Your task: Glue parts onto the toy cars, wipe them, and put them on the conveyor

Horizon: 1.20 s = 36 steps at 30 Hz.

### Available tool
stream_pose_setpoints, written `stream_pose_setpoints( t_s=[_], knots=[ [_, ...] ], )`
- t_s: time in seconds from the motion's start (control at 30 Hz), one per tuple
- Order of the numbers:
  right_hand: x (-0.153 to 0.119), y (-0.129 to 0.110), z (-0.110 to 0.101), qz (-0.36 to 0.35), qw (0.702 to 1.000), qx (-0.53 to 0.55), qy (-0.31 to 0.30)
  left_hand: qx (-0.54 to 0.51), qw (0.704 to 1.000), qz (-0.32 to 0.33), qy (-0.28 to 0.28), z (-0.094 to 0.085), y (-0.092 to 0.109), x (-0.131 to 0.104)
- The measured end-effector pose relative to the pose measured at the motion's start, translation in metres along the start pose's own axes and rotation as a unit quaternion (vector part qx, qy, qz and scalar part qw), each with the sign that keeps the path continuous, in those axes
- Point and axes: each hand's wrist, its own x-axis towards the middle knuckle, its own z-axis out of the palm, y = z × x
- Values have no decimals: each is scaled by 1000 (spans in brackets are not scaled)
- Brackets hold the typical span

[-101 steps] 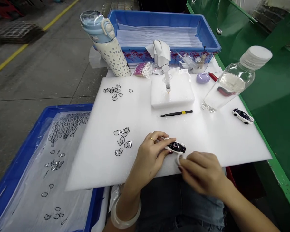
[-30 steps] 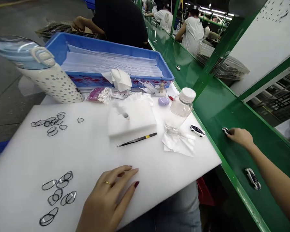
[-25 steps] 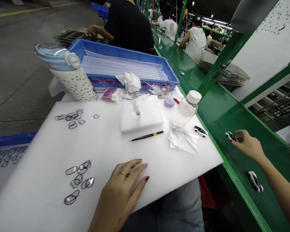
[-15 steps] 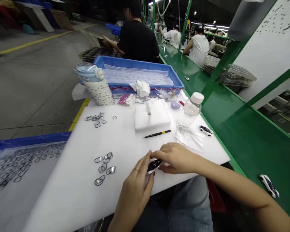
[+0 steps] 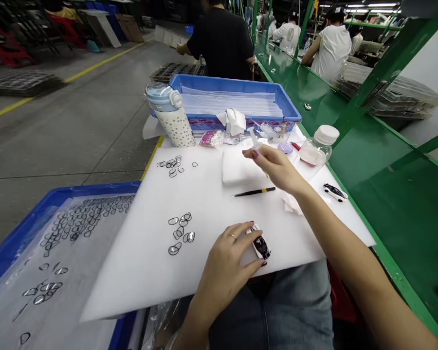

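My left hand (image 5: 231,265) rests low on the white foam sheet (image 5: 131,272), its fingers and thumb around a small black-and-white toy car (image 5: 260,244). Over the white foam block (image 5: 235,167), my right hand (image 5: 277,167) is closed on what looks like a small clear plastic syringe (image 5: 254,138); its lower part is hidden by the fingers. Black tweezers with a yellow band (image 5: 255,192) lie in front of the block. Left of the toy car, several thin black-rimmed clear pieces (image 5: 182,233) are scattered, with another cluster (image 5: 172,165) farther back.
A dotted bottle (image 5: 174,124) and a blue bin of white sheets (image 5: 237,119) stand at the back. At right are a clear jar (image 5: 317,148), another toy car (image 5: 335,192) and the green conveyor (image 5: 387,204). A blue tray (image 5: 76,272) of rimmed pieces sits at left; a person (image 5: 222,41) works ahead.
My right hand has left the toy car and moved up to the foam block, taking the syringe. My left hand keeps the toy car, now lower and turned. The view has shifted left.
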Motion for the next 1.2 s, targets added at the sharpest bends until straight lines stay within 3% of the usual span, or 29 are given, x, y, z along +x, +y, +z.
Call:
stream_pose_setpoints(
  t_s=[0.07, 0.17, 0.3, 0.4, 0.53, 0.73, 0.87, 1.2],
  knots=[
    [-34, -5, 3, -32, 995, 98, 16, -16, 999, -8, 27, 2, 3, 3],
    [-82, 2, 17, 6, 985, 171, 38, -46, 996, -34, 62, 6, 13, 4],
    [-112, 4, 33, 31, 974, 222, 42, -93, 990, -69, 81, 7, 19, 4],
    [-112, -19, 34, 21, 956, 281, 78, -111, 987, -80, 79, 4, 18, 6],
    [-106, -44, 36, 35, 915, 394, 81, -117, 986, -85, 79, 3, 17, 8],
    [-104, -32, 48, 21, 853, 514, 90, -118, 986, -81, 81, 4, 16, 7],
    [-103, -30, 51, 8, 844, 530, 84, -124, 985, -82, 85, 5, 15, 7],
    [-108, -34, 54, 3, 854, 504, 130, -123, 986, -79, 82, 6, 14, 6]
  ],
)
